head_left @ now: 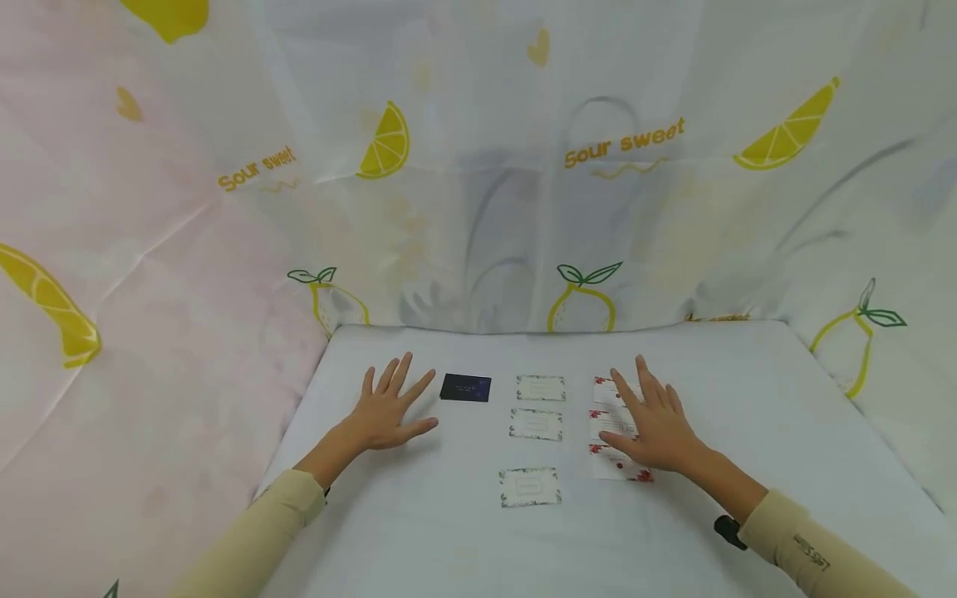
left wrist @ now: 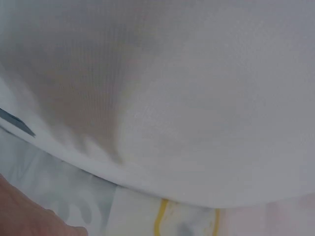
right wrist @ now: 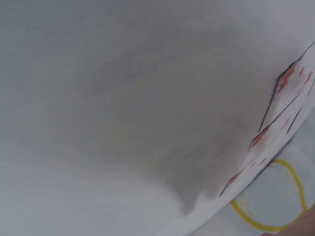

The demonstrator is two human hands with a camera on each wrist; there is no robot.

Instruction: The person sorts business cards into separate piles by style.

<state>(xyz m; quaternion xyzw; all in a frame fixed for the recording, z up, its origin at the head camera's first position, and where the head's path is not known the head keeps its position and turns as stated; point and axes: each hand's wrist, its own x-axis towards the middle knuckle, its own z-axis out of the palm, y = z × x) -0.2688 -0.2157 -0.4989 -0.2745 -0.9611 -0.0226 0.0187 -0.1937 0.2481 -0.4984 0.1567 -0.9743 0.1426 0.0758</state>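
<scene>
My left hand (head_left: 384, 415) is spread with straight fingers over the left part of the table, holding nothing. Just right of its fingertips lies a dark card (head_left: 466, 388), possibly a stack. The right hand (head_left: 658, 423), also spread and holding nothing, overlaps a column of three white cards with red floral corners (head_left: 619, 463) in the head view. Between the hands, three white cards with green leafy borders (head_left: 529, 487) lie in a column, the nearest one set apart by a wider gap. The red-cornered cards (right wrist: 283, 118) show at the right edge of the right wrist view.
A white cloth covers the table (head_left: 419, 531). Behind it and along the sides hangs a lemon-printed curtain (head_left: 478, 232), meeting the table's back edge. In the left wrist view, the dark card's edge (left wrist: 15, 121) shows at the far left.
</scene>
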